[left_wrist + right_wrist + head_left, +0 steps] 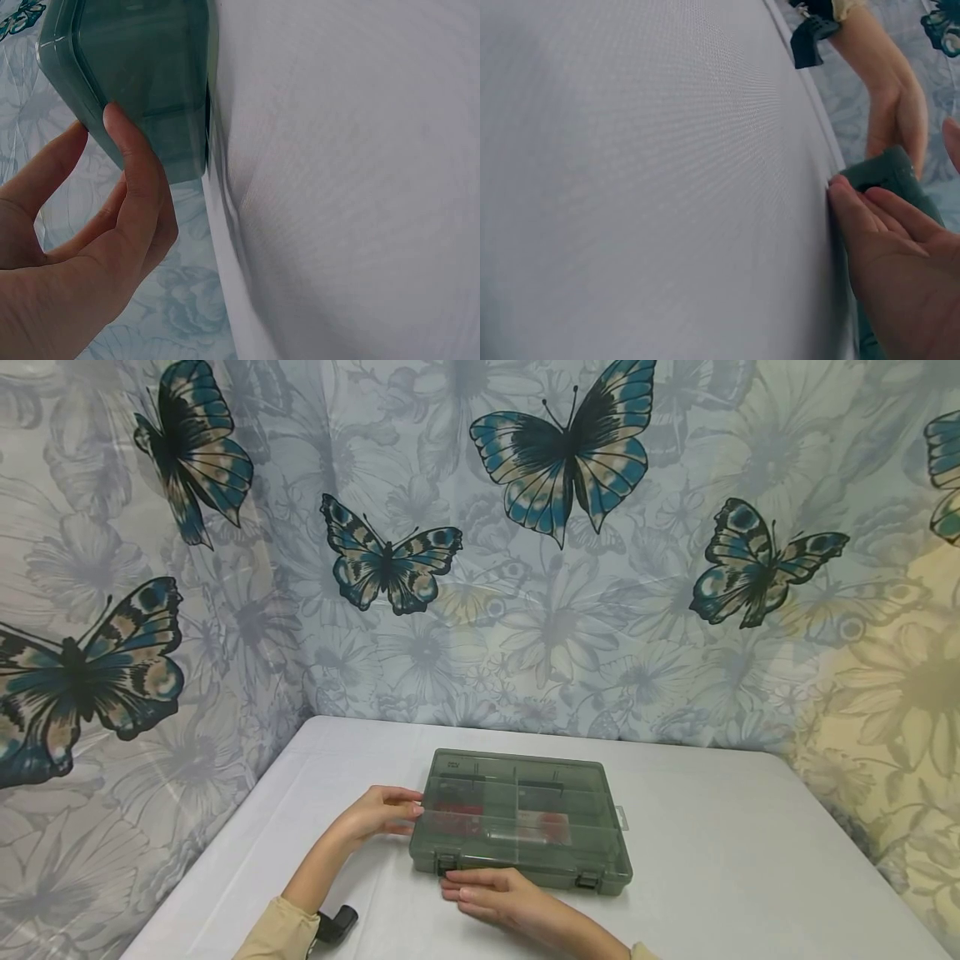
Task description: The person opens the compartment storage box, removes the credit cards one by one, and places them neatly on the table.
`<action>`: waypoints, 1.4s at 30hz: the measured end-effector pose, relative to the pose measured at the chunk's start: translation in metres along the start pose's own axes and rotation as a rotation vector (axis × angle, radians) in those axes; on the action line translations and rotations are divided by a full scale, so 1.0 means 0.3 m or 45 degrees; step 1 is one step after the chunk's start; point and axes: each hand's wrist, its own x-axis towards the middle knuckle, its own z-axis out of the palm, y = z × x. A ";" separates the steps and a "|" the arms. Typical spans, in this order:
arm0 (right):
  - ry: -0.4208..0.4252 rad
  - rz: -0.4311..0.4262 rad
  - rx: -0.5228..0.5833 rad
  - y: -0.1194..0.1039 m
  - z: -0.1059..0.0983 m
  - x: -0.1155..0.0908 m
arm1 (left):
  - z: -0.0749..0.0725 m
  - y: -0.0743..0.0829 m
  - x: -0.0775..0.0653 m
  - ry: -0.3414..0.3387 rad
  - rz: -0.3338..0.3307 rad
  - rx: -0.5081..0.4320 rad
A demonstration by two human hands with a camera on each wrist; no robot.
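A green see-through plastic organizer box (547,857) lies flat on the table with its lid down. Red and pale items and dividers show dimly through the lid. My left hand (378,814) is at the box's left side, its fingertips against the edge in the left wrist view. My right hand (502,897) lies along the front side with fingers extended, near the left front latch (446,864). Another latch (587,881) sits farther right on the front. What the right fingertips touch is partly hidden.
A white cloth covers the table (720,843). A black wrist-worn device (337,925) shows by the left sleeve. Butterfly-printed curtains (525,635) stand behind the table and at its sides. On the box's right side is a clear tab (622,817).
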 end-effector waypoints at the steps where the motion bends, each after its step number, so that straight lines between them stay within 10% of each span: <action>1: 0.006 0.002 0.002 0.002 -0.001 0.000 | 0.000 0.001 0.000 0.001 -0.002 0.000; 42: -0.027 -0.132 -0.284 -0.174 -0.094 -0.195 | 0.000 0.000 -0.002 -0.007 0.039 0.035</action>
